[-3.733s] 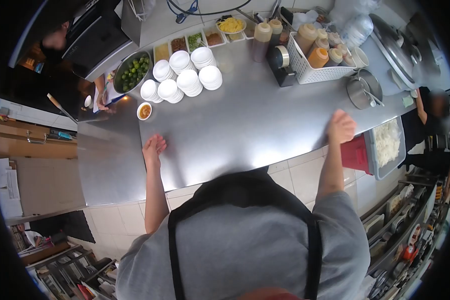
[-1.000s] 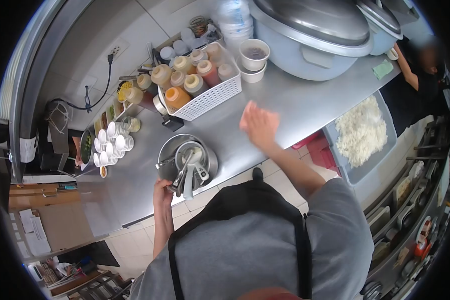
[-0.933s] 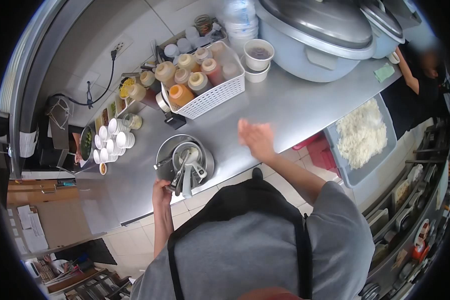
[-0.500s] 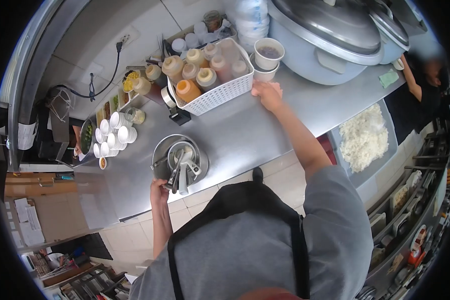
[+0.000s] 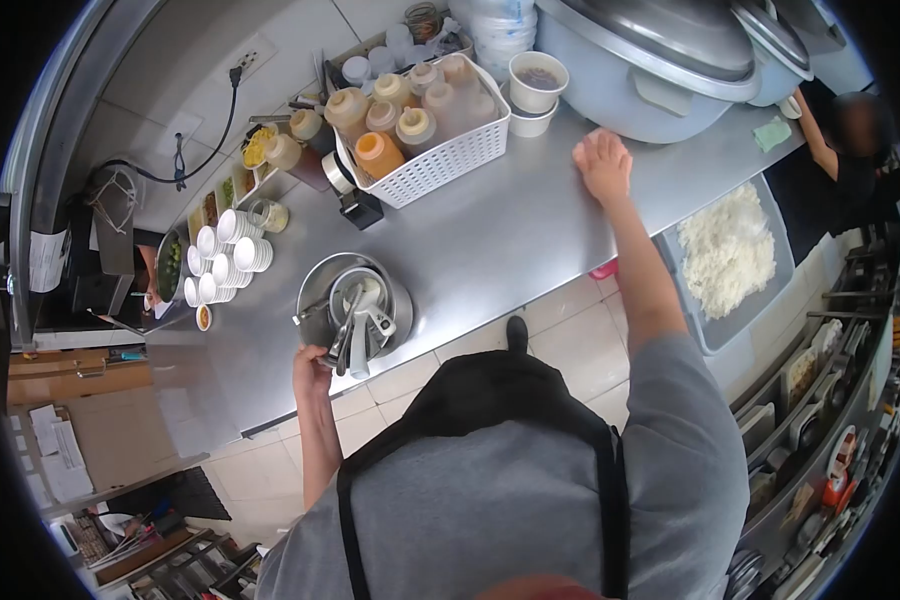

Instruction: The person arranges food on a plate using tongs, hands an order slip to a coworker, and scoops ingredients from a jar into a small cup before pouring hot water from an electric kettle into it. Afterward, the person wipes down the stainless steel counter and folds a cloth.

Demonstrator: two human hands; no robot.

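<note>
My left hand (image 5: 312, 366) is closed at the near rim of a steel pot (image 5: 402, 318) by the counter's front edge. Inside that pot sits a smaller metal container (image 5: 378, 282) with several utensils (image 5: 358, 335), their handles leaning toward me. Farther right, my right hand (image 5: 605, 172) presses down on the steel counter (image 5: 490, 235), just in front of the large rice cooker (image 5: 630, 90). Beneath its fingers is a pinkish cloth (image 5: 597, 140), mostly covered by the hand. Two stacked paper bowls (image 5: 536, 98) stand to the left of this hand.
A white basket (image 5: 440, 172) of squeeze bottles stands along the back. Stacked white cups (image 5: 238, 258) and a small jar (image 5: 269, 215) are at the left. A tub of rice (image 5: 725, 265) sits below the counter at right, near another person (image 5: 820, 170).
My right hand has slid right along the counter, from beside the basket and paper bowls to in front of the rice cooker. My left hand stays at the pot.
</note>
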